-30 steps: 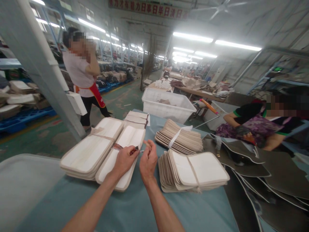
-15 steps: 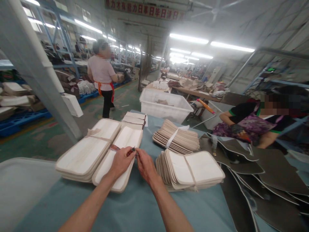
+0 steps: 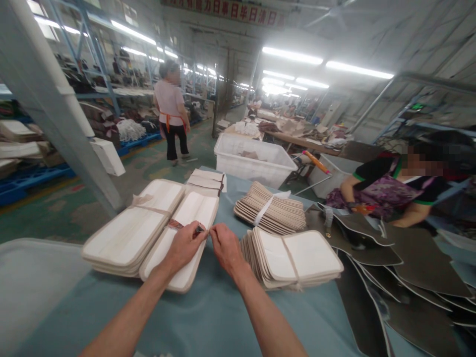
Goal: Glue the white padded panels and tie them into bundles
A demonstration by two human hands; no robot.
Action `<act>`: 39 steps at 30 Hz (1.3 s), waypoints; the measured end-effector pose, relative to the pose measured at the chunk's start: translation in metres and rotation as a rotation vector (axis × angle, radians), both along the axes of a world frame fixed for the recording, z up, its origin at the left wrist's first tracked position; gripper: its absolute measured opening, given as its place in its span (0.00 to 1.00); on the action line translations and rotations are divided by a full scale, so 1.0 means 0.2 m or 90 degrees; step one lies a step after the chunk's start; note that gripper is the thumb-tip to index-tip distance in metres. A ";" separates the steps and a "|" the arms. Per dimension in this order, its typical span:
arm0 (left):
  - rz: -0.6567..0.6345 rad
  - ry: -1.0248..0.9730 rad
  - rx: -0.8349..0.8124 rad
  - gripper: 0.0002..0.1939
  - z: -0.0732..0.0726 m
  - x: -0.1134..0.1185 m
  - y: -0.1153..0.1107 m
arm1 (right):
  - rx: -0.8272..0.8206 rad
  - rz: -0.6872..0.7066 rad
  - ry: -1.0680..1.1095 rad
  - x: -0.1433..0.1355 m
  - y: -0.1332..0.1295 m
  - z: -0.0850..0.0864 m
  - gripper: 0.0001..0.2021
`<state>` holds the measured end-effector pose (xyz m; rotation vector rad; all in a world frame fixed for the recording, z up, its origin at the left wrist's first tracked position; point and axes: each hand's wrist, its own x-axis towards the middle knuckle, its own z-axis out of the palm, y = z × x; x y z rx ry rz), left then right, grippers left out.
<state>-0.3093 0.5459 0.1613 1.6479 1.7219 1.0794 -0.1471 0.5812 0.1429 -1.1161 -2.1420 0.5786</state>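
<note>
Grey tray (image 3: pixel 29 277) noted at far left edge of the bench (image 3: pixel 208 317), nothing seen in it

Two long stacks of cream pads laid side by side: the left stack (image 3: pixel 126 233) is already bound, a tan strap knotted across its middle. The right stack (image 3: pixel 186 218) is crossed by a reddish strap (image 3: pixel 174 224), and this one is judged to be in hand, its tie not yet finished

Left hand (image 3: pixel 184 247) is rested on the right stack, fingers pinched on the strap's end at the stack's near edge. Right hand (image 3: pixel 225 248) is held just beside it, thumb and forefinger closed on what looks like the same end; whether a knot is already formed between the two cannot be told, the spot being too small

A small pile of folded pieces (image 3: pixel 206 181) sits behind the stacks. A fanned bundle (image 3: pixel 271 210) tied with a white band, and a nearer bundle (image 3: pixel 297 258) tied with a tan string, are both finished. Dark mats (image 3: pixel 401 277) are spread at the right, worked over by a seated person (image 3: pixel 386 196). A white bin (image 3: pixel 256 161) stands beyond the bench

Judged: three bundles bound, one being tied
</note>
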 end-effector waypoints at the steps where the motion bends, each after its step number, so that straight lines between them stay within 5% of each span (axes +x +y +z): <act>1: -0.004 -0.007 -0.001 0.13 0.00 0.00 0.00 | -0.004 -0.010 0.009 0.00 0.00 0.01 0.11; 12: -0.040 -0.051 -0.068 0.12 0.05 -0.07 0.04 | -0.090 -0.112 0.179 -0.07 -0.15 -0.03 0.12; 21: -0.064 -0.033 -0.094 0.10 0.08 -0.10 0.06 | -0.121 -0.113 0.219 -0.10 -0.20 -0.07 0.11; 29: -0.080 -0.015 -0.079 0.09 0.05 -0.10 0.08 | -0.130 -0.127 0.175 -0.09 -0.18 -0.06 0.18; 39: -0.076 0.016 -0.027 0.09 0.04 -0.11 0.05 | -0.098 0.009 -0.032 -0.03 -0.05 0.01 0.12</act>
